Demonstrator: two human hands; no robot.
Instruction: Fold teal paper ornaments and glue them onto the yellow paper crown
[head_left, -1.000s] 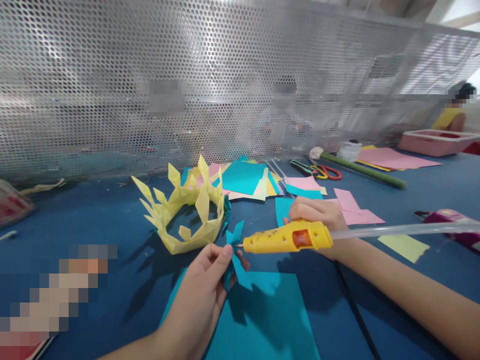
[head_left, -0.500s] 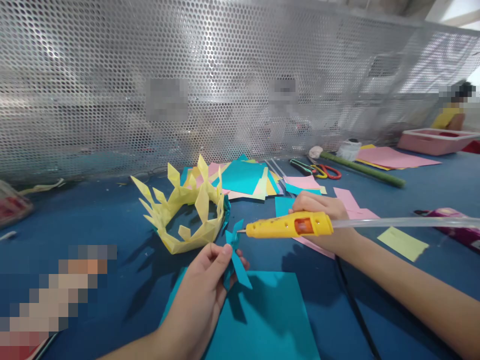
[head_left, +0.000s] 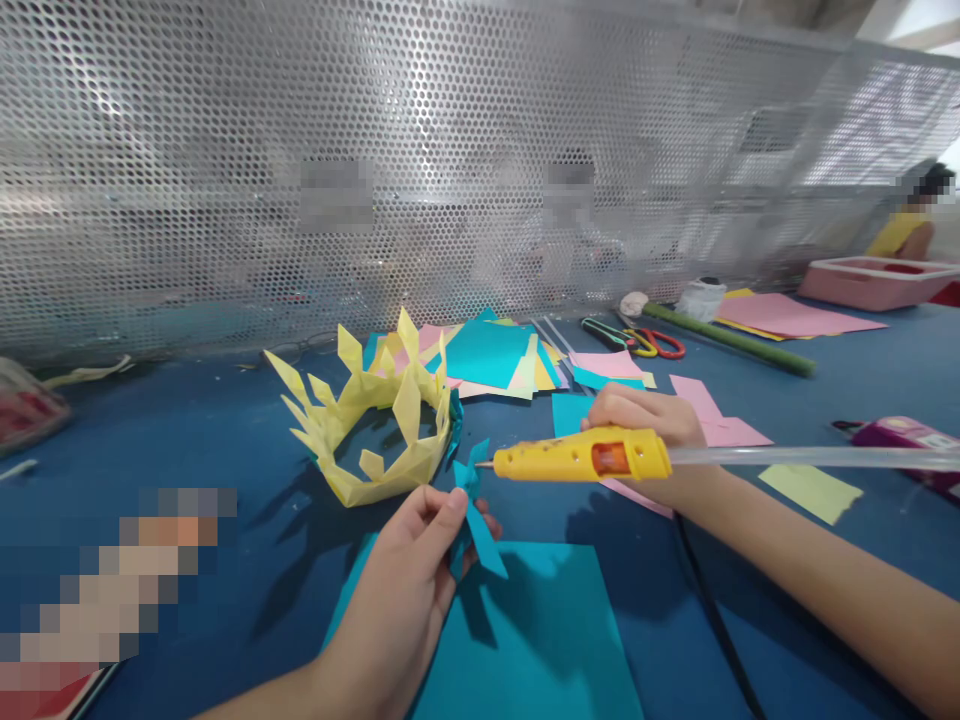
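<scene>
Pinched in my left hand (head_left: 420,560) is a folded blue paper piece (head_left: 484,540) with several narrow points. My right hand (head_left: 645,420) is closed around a yellow hot glue gun (head_left: 555,460), with a clear glue stick (head_left: 750,457) sticking out of its back end. The gun's metal nozzle is at the upper part of the blue piece; whether it touches cannot be told. Beyond my left hand stands a yellow paper crown (head_left: 382,485) with pointed tips and some blue paper at its right side. A blue paper sheet (head_left: 540,640) lies under my hands.
Mixed coloured paper (head_left: 487,355) lies behind the crown. Scissors (head_left: 660,344), a green rod (head_left: 735,340), a purple object (head_left: 900,435) and a pink basin (head_left: 870,285) are to the right. The gun's black cord (head_left: 712,610) runs toward me. A perforated metal screen (head_left: 420,130) borders the back.
My hands, the glue gun and the blue paper piece hold nearly the same pose. The whole view has shifted very slightly.
</scene>
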